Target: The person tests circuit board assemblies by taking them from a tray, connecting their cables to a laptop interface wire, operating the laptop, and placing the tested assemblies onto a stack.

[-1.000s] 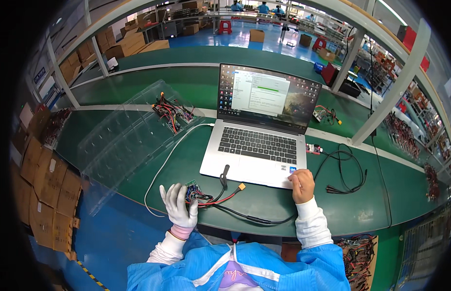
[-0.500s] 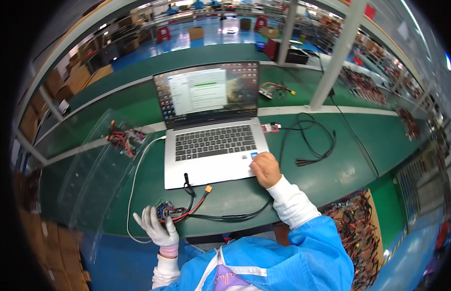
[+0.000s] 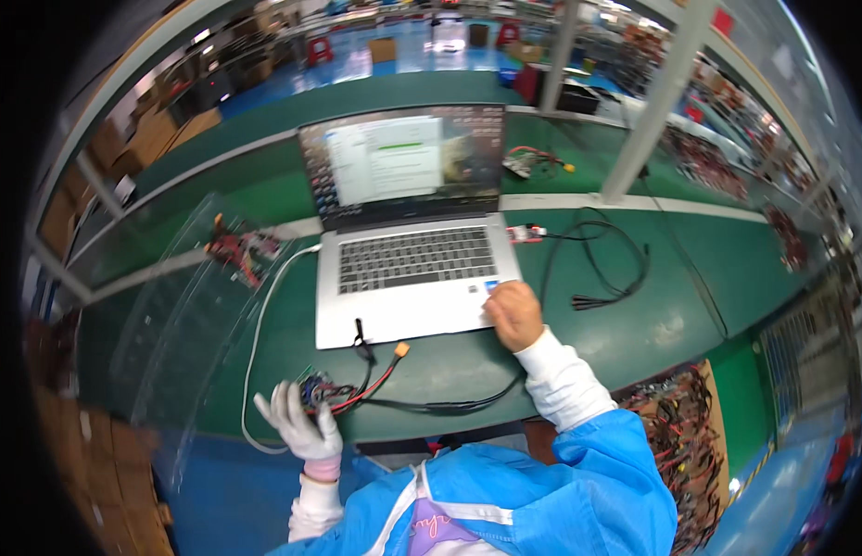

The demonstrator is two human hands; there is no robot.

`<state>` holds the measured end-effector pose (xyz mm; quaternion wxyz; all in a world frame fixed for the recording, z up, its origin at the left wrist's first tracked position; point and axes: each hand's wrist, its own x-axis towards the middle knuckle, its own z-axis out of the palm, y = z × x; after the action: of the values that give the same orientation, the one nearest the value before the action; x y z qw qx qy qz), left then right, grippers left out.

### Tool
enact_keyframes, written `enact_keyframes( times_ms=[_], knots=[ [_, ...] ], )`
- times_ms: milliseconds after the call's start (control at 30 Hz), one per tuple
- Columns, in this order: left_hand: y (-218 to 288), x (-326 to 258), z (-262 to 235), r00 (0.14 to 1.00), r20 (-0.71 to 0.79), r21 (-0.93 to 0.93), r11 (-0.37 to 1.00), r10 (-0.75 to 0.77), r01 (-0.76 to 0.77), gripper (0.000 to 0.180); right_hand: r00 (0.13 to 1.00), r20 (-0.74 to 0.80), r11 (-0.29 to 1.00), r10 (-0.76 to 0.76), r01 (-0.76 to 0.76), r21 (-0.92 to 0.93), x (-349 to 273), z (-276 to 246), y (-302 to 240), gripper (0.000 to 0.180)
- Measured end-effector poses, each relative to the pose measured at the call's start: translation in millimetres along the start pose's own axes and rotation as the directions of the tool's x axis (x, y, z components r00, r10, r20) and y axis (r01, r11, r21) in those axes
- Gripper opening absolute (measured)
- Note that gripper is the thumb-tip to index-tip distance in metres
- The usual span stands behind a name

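With gloved left hand point(image 3: 306, 431) spread open, just beside wired circuit board point(image 3: 319, 389), near front edge of green tabletop point(image 3: 468, 375), with bare right hand point(image 3: 515, 313) closed in loose fist, at front right corner of laptop point(image 3: 394, 320)

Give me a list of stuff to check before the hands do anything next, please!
1. Laptop open, with its screen lit: ok.
2. White cable running to the laptop's left edge: ok.
3. Both hands gloved: not ok; the left hand is, the right hand is bare.
4. Yellow connector joined to another plug: not ok, its end is free.
5. Left hand touching the circuit board: cannot tell.
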<state>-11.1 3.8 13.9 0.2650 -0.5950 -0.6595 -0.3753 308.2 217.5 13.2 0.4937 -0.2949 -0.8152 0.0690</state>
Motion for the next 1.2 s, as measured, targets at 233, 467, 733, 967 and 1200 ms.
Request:
enact_keyframes(
  times_ms=[233, 467, 733, 967, 1200],
  knots=[
    [-0.9, -0.6, 2.6, 0.999, -0.027, -0.013, 1.000, -0.017, 0.017, 0.047, 0.996, 0.068, 0.997, 0.052, -0.056, 0.052, 5.9, -9.1, -10.3, 0.004],
    [-1.6, -0.9, 3.8, 0.999, -0.021, -0.024, 0.999, -0.035, 0.034, 0.046, 0.979, 0.175, 0.993, 0.104, -0.111, 0.031, 6.0, -6.0, -11.2, 0.011],
    [-0.3, 0.9, 2.3, 0.999, -0.027, -0.030, 0.999, -0.035, 0.034, 0.046, 0.879, 0.476, 0.999, 0.020, -0.005, -0.032, 27.1, 2.7, -28.7, 0.037],
    [-2.6, -2.2, 2.0, 0.999, -0.028, -0.033, 0.999, -0.037, 0.036, 0.047, 0.800, 0.600, 0.997, 0.001, 0.047, -0.065, 47.8, 10.2, -41.2, 0.046],
    [-2.2, -1.9, 0.0, 0.999, -0.026, -0.040, 0.998, -0.039, 0.038, 0.047, 0.848, 0.529, 0.996, -0.037, 0.076, -0.051, 48.4, 11.3, -44.2, 0.028]
  ],
)
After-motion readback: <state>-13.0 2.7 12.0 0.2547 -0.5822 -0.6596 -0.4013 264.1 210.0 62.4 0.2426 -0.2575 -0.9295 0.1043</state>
